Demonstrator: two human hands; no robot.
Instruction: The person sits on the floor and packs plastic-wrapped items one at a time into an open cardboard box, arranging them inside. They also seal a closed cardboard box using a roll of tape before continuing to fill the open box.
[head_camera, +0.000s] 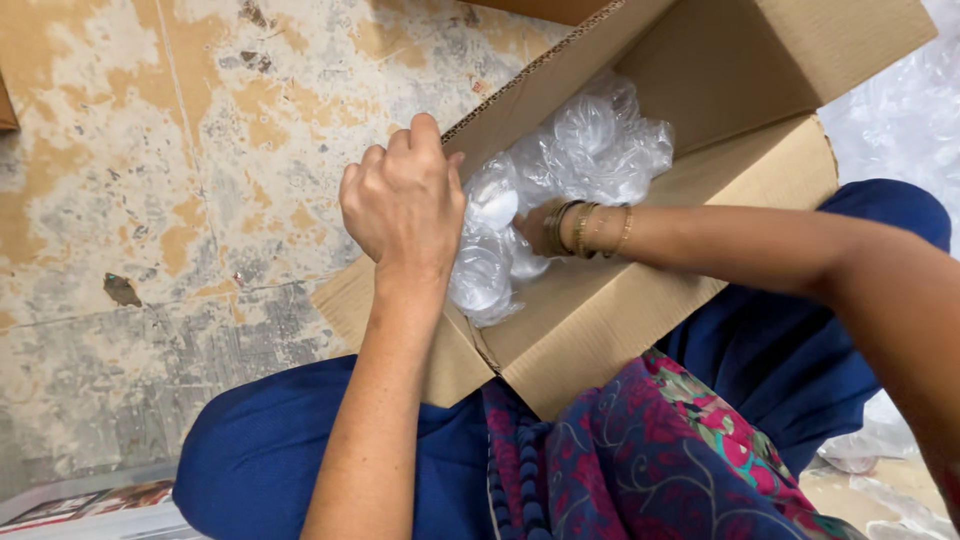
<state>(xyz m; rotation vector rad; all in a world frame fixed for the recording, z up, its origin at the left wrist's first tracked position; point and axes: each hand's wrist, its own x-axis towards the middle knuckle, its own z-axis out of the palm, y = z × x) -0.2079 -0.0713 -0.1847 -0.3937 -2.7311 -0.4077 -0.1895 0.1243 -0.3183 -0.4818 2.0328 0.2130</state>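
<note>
Left hand (403, 200) sat curled at the near-left wall of the cardboard box (600, 330), fingers bent inward, seemingly pinching the edge of the clear plastic packet bundle (560, 170) against the wall; the actual contact was hidden behind the knuckles. Right hand (535, 228) was buried under the same bundle from the opposite side, bangles (585, 230) showing at the wrist, fingers out of sight, so couldn't tell whether they were gripping or flat. Bundle lay inside the box, resting on the floor of it, long axis running from near-left to far-right, directly between the two hands, both touching it. Bundle looked crinkly, see-through, full of round clear pieces, glossy with highlights. Box rested on the blue-clad lap (300, 430), above a worn patchy floor (150, 200).
</note>
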